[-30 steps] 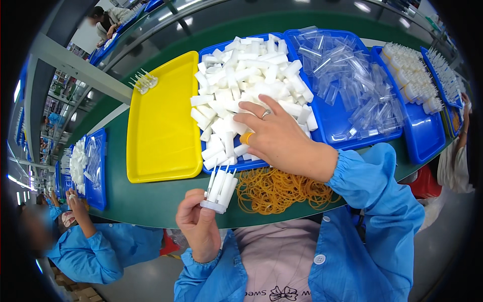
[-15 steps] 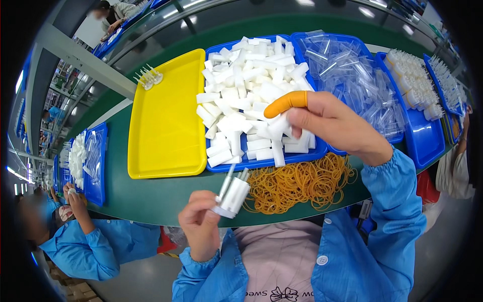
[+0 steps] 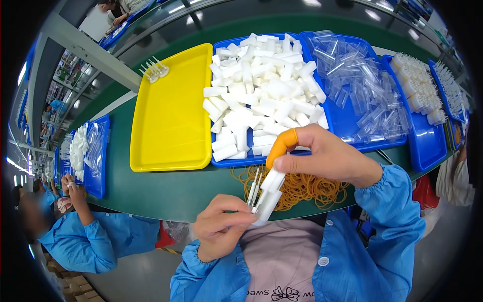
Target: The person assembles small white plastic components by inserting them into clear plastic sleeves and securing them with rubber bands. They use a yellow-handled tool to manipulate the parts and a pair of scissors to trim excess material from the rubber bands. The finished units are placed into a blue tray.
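My left hand [image 3: 221,224] pinches the base of a white pronged holder [image 3: 255,189], whose thin rods point up and away from me. A white block [image 3: 267,205] stands on the holder beside the bare rods. My right hand [image 3: 329,156], with an orange finger cot [image 3: 283,146] on one finger, grips another white block [image 3: 273,179] between thumb and finger. That block is right at the holder's upper end; whether a rod has entered it, I cannot tell. Beyond my right hand lies a heap of similar white blocks [image 3: 261,90] in a blue tray [image 3: 234,163].
Left of the blocks is a yellow tray [image 3: 173,118] with a few white pronged holders [image 3: 154,70] in its far corner. Orange rubber bands [image 3: 312,194] lie near the table edge. Clear plastic sleeves [image 3: 359,93] and further blue trays [image 3: 427,143] stand right. A co-worker [image 3: 100,236] sits left.
My right hand has come down and toward me from the block heap, carrying a white block to the holder. My left hand has shifted right with the holder.
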### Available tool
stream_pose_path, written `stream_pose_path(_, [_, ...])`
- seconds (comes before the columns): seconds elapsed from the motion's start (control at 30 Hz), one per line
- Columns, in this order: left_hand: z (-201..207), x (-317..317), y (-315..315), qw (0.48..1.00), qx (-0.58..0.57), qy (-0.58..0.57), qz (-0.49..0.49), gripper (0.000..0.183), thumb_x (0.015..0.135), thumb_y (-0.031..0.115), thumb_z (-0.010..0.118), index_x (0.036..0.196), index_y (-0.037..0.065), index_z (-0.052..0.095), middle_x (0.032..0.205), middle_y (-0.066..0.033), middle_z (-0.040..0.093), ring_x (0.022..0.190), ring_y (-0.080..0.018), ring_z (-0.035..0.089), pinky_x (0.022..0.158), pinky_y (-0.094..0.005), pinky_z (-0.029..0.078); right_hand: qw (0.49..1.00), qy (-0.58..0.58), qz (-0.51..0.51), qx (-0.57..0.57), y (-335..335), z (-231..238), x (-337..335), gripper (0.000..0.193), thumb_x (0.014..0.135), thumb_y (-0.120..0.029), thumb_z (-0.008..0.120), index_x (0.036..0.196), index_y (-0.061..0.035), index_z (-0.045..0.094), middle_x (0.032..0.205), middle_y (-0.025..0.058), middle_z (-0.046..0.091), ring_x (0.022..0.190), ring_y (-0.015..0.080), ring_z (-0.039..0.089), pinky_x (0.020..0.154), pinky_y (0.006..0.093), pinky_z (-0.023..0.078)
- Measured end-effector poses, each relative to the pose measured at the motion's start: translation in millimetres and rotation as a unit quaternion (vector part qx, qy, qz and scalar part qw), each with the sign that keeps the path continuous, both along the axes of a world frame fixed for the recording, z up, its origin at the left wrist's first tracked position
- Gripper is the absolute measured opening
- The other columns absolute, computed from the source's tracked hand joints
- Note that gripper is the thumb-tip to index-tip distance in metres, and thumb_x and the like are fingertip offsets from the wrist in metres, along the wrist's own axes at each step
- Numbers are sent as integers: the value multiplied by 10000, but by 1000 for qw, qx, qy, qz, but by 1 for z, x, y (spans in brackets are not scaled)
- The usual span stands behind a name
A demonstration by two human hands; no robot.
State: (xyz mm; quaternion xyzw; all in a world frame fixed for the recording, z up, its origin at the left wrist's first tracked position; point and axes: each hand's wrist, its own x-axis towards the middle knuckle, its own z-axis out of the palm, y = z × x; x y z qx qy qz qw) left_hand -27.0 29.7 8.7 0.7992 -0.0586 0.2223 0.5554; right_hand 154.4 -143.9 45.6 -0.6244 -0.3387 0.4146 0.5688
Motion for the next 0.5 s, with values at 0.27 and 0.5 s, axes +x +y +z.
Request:
stream_pose_path(0.27, [-4,0,-18,996,15,-5,85,312,689,-54,700,990,4,640,987,-132,610,876,-231,596,737,-302,491,987,-150,-43,26,1,1,-39,198,823,-215,653,894,-30,650,771,89,575,725,197,538,619,308,434])
stream_pose_path(0.5, [-16,2,-5,978,-181,78,64,181,824,34,647,991,-21,601,1023,-98,541,852,-129,536,749,-246,444,860,-502,-91,26,-1,4,-8,199,749,-111,643,939,-57,666,949,92,563,868,248,532,715,345,435])
